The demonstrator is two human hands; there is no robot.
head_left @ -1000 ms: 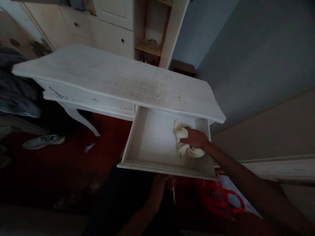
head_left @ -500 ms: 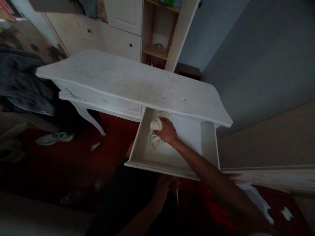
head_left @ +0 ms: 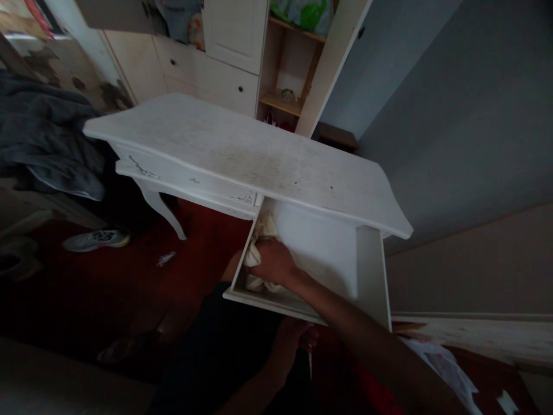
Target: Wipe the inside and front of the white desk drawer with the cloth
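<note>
A white desk [head_left: 242, 155] has its right drawer [head_left: 328, 253] pulled out. My right hand [head_left: 273, 262] reaches into the drawer's near left corner and is closed on a crumpled cream cloth [head_left: 258, 233], pressing it against the drawer's left wall and floor. My left hand [head_left: 296, 334] hangs below the drawer's front edge in shadow, fingers curled around a thin light stick-like thing that I cannot make out.
A cream wardrobe with an open shelf [head_left: 285, 101] stands behind the desk. A grey garment [head_left: 52, 144] lies at the left, a sneaker [head_left: 97, 239] on the red floor. A grey wall [head_left: 453, 104] is at the right. A white bag [head_left: 449, 369] lies at lower right.
My right hand has swept the cloth from the drawer's right side across to its near left corner. The view has shifted a little; my left hand stayed under the drawer.
</note>
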